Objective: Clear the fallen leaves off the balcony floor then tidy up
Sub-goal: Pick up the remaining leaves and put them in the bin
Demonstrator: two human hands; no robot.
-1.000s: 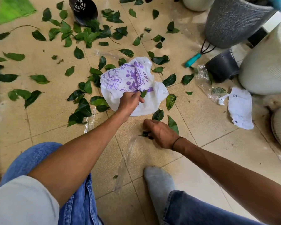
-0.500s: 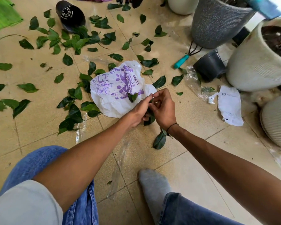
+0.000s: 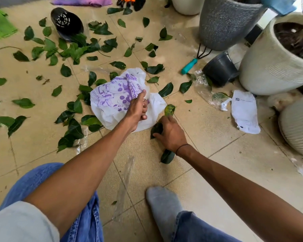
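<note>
Beige floor tiles (image 3: 208,123), rough and matte, carry everything. Largest are the round pots at the right: a grey speckled planter (image 3: 224,23) and a cream ribbed planter (image 3: 269,67) with dark soil. Both forearms stretch forward from knees in blue denim. The left hand (image 3: 137,110) has its fingers curled round the crumpled edge of a thin white plastic bag (image 3: 112,103) with purple print, which lies on the floor in the middle. The right hand (image 3: 171,133) is low just beside the bag, fingers bent, pinching dark glossy leaves (image 3: 157,128) against the tile; a yellowed leaf (image 3: 169,110) lies at its fingertips. Many more oval green leaves (image 3: 73,49) lie scattered to the left and behind.
</note>
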